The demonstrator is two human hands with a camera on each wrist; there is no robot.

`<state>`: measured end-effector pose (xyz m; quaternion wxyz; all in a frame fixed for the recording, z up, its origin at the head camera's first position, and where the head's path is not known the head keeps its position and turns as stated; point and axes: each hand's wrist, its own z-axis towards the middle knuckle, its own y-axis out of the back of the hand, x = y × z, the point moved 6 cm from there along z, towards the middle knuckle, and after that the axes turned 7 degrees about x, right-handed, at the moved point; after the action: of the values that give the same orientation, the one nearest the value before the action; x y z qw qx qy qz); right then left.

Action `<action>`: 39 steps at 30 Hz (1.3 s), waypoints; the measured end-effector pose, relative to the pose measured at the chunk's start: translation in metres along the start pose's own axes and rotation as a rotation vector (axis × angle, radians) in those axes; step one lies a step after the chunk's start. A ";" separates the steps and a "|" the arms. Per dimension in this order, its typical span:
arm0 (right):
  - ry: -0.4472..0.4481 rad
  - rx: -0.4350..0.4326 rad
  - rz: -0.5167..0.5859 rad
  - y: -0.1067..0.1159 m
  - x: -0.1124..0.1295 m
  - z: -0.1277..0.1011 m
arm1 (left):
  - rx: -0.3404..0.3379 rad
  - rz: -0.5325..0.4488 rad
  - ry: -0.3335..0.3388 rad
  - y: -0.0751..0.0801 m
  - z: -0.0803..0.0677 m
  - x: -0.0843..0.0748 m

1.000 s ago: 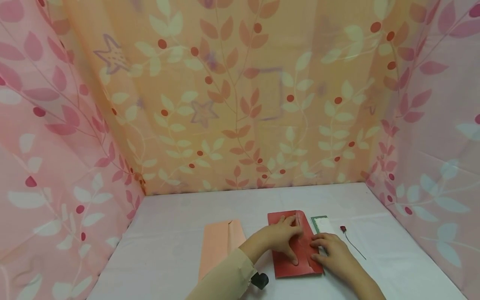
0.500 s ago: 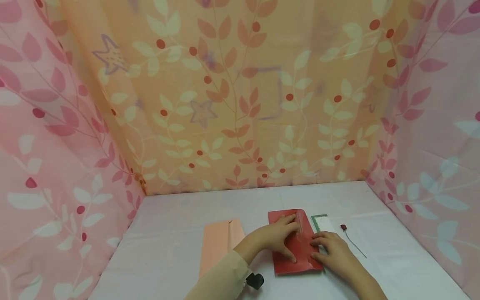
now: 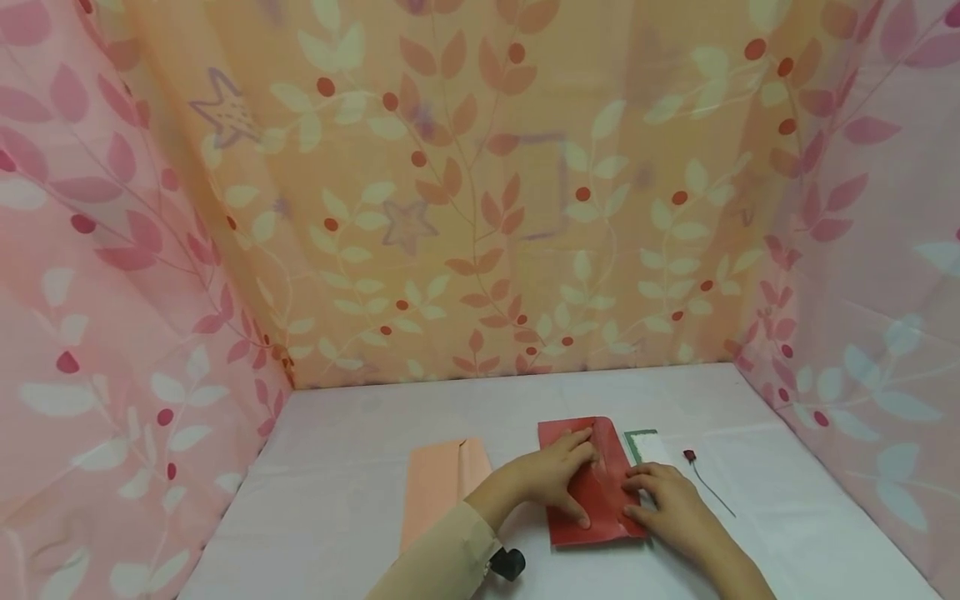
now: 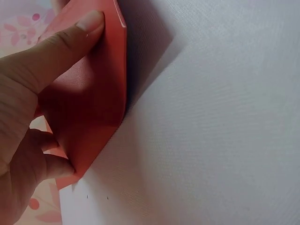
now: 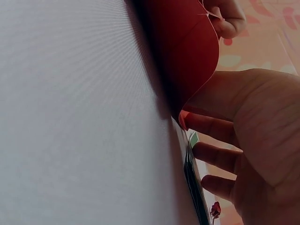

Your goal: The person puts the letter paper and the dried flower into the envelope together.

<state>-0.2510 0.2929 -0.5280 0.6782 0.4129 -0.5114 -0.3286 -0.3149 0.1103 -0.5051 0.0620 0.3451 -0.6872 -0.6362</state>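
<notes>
A red paper envelope point(image 3: 602, 500) lies on the white table, its surface creased and slightly bowed. My left hand point(image 3: 551, 477) rests spread on its left part, thumb low and fingers toward the top. In the left wrist view the thumb point(image 4: 77, 35) presses the red paper, which bends between thumb and fingers. At the envelope's right edge my right hand point(image 3: 670, 502) pinches the paper between thumb and forefinger. From the right wrist, the curved red edge point(image 5: 197, 51) shows lifted off the table, while the other fingers point(image 5: 216, 157) sit by a green-edged card point(image 5: 194, 139).
A peach-pink envelope point(image 3: 430, 483) lies left, partly under the left forearm. Beyond the right hand are the white card with green border point(image 3: 640, 444) and a small red rose on a thin stem point(image 3: 690, 457). A black object point(image 3: 507, 564) shows beside the left sleeve. Patterned curtains point(image 3: 480, 208) enclose the table.
Both hands keep nearly the same places on the red envelope. The envelope's lower edge has shifted slightly upward in the head view, and the view itself moves a little.
</notes>
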 end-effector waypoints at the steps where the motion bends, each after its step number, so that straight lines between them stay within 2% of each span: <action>1: 0.001 0.000 -0.004 0.001 0.000 0.000 | -0.003 0.011 0.000 0.000 0.000 0.000; 5: -0.003 -0.027 -0.001 0.005 0.002 -0.001 | -0.007 0.046 0.000 0.001 0.000 -0.002; 12: -0.014 -0.154 0.027 0.026 0.009 -0.005 | -0.024 0.054 0.002 0.000 0.001 0.001; 22: -0.081 -0.256 -0.034 0.044 -0.008 -0.014 | -0.028 0.050 -0.006 0.001 -0.001 0.000; 28: -0.186 -0.197 -0.059 0.046 -0.024 -0.017 | -0.026 0.063 -0.008 0.001 0.000 0.002; 39: -0.353 -0.042 -0.068 0.042 -0.046 -0.018 | -0.017 0.023 0.010 0.002 -0.002 0.001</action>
<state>-0.2445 0.3551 -0.5121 0.5748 0.3515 -0.6014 -0.4293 -0.3153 0.1079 -0.5029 0.0757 0.3397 -0.6855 -0.6394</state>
